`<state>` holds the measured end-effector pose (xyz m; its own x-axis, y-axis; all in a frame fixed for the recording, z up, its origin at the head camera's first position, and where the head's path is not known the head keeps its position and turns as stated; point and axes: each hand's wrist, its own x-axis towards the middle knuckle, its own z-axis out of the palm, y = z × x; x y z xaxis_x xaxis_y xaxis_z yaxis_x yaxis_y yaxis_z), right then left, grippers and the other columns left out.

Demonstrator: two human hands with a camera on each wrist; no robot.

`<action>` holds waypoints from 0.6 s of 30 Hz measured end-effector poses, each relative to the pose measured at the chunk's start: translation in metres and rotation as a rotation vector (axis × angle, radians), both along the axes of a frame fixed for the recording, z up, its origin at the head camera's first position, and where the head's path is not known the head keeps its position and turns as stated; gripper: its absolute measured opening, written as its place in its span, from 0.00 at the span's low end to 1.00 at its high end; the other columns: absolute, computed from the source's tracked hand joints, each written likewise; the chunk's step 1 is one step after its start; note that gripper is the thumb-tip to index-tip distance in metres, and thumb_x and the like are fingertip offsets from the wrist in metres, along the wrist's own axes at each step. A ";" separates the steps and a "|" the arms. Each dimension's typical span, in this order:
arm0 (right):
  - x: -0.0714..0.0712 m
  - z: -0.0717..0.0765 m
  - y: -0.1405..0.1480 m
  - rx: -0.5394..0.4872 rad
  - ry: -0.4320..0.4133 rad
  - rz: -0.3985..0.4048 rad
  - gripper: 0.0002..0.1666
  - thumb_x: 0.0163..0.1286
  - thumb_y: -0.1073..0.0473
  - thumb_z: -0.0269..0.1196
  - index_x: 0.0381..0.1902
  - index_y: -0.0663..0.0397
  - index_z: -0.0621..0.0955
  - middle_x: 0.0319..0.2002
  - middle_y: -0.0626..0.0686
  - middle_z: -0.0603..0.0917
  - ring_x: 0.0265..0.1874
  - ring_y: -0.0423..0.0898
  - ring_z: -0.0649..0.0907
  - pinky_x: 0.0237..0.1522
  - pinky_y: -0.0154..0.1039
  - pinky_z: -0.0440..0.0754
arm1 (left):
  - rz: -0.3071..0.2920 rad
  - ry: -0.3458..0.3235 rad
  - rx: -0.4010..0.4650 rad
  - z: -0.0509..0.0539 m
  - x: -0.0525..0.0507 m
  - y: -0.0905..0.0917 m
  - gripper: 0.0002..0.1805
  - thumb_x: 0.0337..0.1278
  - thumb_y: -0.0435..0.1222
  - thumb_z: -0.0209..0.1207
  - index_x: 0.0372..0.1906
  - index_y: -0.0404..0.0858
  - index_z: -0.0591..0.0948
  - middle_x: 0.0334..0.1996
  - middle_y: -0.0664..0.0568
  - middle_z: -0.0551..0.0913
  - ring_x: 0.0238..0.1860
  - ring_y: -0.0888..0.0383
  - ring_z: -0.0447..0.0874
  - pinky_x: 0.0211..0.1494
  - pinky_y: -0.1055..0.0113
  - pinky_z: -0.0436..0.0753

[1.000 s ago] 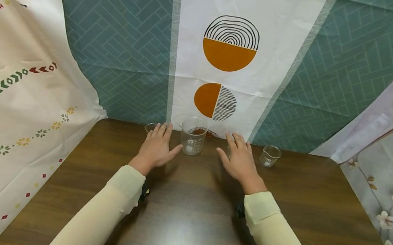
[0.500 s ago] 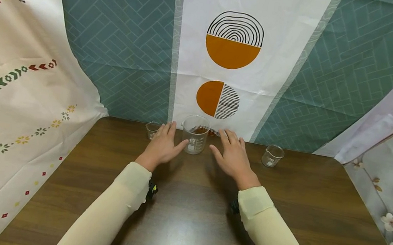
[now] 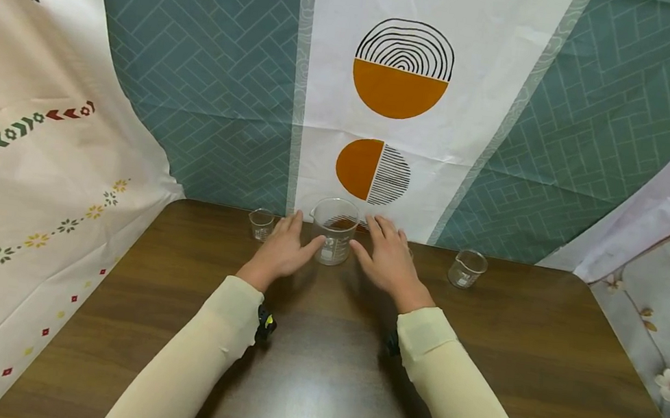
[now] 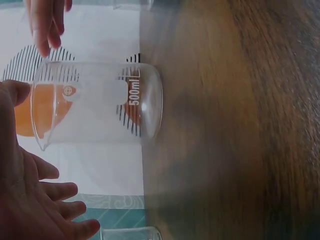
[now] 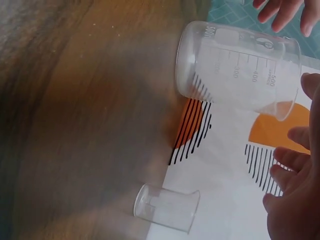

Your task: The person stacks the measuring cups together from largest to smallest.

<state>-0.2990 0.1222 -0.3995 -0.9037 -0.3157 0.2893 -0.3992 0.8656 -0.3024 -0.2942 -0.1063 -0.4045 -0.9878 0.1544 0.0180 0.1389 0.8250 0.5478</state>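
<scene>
Big beaker [image 3: 333, 240] between left hand [image 3: 281, 250] and right hand [image 3: 390, 260], small beakers [image 3: 467, 269] outside each, passable gap between the sleeves [image 3: 455, 378]

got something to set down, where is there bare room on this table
Bare tabletop lies between the left sleeve and right sleeve, in front of the large beaker, and outside either sleeve. Crowded: the back edge, where the left hand and right hand flank that beaker, with small beakers outside both hands.

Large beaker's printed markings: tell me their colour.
The large beaker has white print, clearest in the left wrist view.
</scene>
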 end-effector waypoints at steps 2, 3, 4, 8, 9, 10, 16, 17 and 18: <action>-0.002 -0.001 -0.001 -0.008 -0.006 0.000 0.41 0.72 0.39 0.52 0.74 0.54 0.60 0.72 0.60 0.63 0.73 0.55 0.62 0.72 0.60 0.53 | 0.002 -0.007 0.003 -0.001 -0.001 0.001 0.50 0.66 0.64 0.40 0.77 0.33 0.43 0.76 0.36 0.48 0.77 0.39 0.44 0.76 0.46 0.52; -0.003 -0.002 -0.002 -0.011 -0.007 0.000 0.41 0.72 0.39 0.52 0.74 0.54 0.60 0.72 0.60 0.63 0.73 0.55 0.62 0.72 0.60 0.54 | 0.005 -0.010 0.005 -0.002 -0.002 0.002 0.50 0.65 0.65 0.40 0.77 0.33 0.43 0.76 0.36 0.48 0.77 0.39 0.44 0.76 0.46 0.52; -0.004 -0.003 -0.003 -0.016 -0.013 -0.001 0.41 0.73 0.39 0.52 0.74 0.54 0.60 0.72 0.60 0.63 0.73 0.56 0.62 0.72 0.60 0.53 | 0.008 -0.014 0.009 -0.002 -0.003 0.002 0.50 0.65 0.65 0.40 0.77 0.33 0.43 0.76 0.36 0.48 0.77 0.39 0.44 0.76 0.46 0.52; -0.007 -0.007 -0.005 -0.038 -0.044 -0.003 0.41 0.73 0.38 0.51 0.74 0.56 0.59 0.72 0.60 0.62 0.72 0.58 0.62 0.73 0.59 0.53 | 0.011 -0.042 0.045 -0.004 -0.006 0.002 0.51 0.64 0.65 0.41 0.77 0.33 0.42 0.77 0.38 0.47 0.77 0.39 0.44 0.76 0.45 0.52; -0.008 -0.008 -0.005 -0.043 -0.055 -0.005 0.42 0.73 0.38 0.51 0.74 0.55 0.59 0.72 0.60 0.62 0.72 0.58 0.62 0.73 0.58 0.54 | 0.013 -0.052 0.055 -0.005 -0.007 0.002 0.51 0.64 0.65 0.41 0.77 0.34 0.42 0.77 0.38 0.46 0.77 0.40 0.43 0.76 0.45 0.52; -0.009 -0.009 -0.006 -0.050 -0.066 -0.007 0.42 0.73 0.37 0.51 0.75 0.55 0.58 0.73 0.60 0.62 0.72 0.59 0.62 0.73 0.58 0.54 | 0.014 -0.060 0.063 -0.005 -0.008 0.002 0.52 0.64 0.65 0.41 0.77 0.34 0.42 0.77 0.39 0.46 0.77 0.40 0.43 0.76 0.45 0.52; -0.014 -0.014 -0.008 -0.089 -0.125 -0.004 0.44 0.72 0.36 0.50 0.76 0.53 0.55 0.74 0.59 0.59 0.72 0.59 0.62 0.70 0.58 0.62 | 0.018 -0.085 0.080 -0.008 -0.011 0.001 0.53 0.61 0.66 0.44 0.77 0.34 0.43 0.77 0.40 0.45 0.77 0.41 0.43 0.75 0.45 0.53; -0.015 -0.014 -0.009 -0.096 -0.135 0.000 0.44 0.72 0.36 0.50 0.76 0.53 0.55 0.74 0.59 0.58 0.72 0.59 0.62 0.69 0.58 0.62 | 0.015 -0.089 0.087 -0.009 -0.012 0.001 0.54 0.61 0.66 0.44 0.77 0.34 0.42 0.78 0.40 0.45 0.77 0.41 0.43 0.75 0.45 0.53; -0.016 -0.015 -0.009 -0.107 -0.145 0.003 0.44 0.72 0.36 0.50 0.76 0.53 0.54 0.75 0.59 0.57 0.72 0.59 0.62 0.69 0.58 0.62 | 0.010 -0.093 0.100 -0.009 -0.013 0.001 0.54 0.61 0.66 0.45 0.77 0.34 0.42 0.78 0.40 0.44 0.77 0.42 0.43 0.75 0.44 0.54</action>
<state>-0.3149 0.1130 -0.4143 -0.9375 -0.2928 0.1882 -0.3473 0.8245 -0.4468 -0.3072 -0.1056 -0.4137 -0.9875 0.1463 -0.0591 0.0754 0.7668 0.6374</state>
